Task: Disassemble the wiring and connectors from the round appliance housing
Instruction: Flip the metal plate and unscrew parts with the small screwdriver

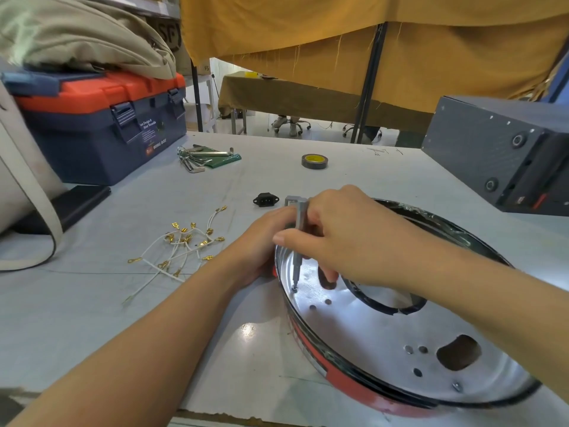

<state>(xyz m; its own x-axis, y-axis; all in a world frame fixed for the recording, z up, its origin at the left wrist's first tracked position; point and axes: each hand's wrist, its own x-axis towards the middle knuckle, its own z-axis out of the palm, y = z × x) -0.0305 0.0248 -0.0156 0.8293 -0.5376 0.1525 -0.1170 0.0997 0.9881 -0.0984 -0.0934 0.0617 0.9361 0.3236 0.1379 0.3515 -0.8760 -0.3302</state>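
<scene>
Round housing (385, 340) on table (123, 318), screwdriver at a screw inside.
Right hand (335, 232) pinches the screwdriver (298, 257), tip on a screw near the rim. Left hand (264, 241) curls around the housing's edge. Loose white wires (181, 248) lie left; black connector (265, 199) beyond.
</scene>
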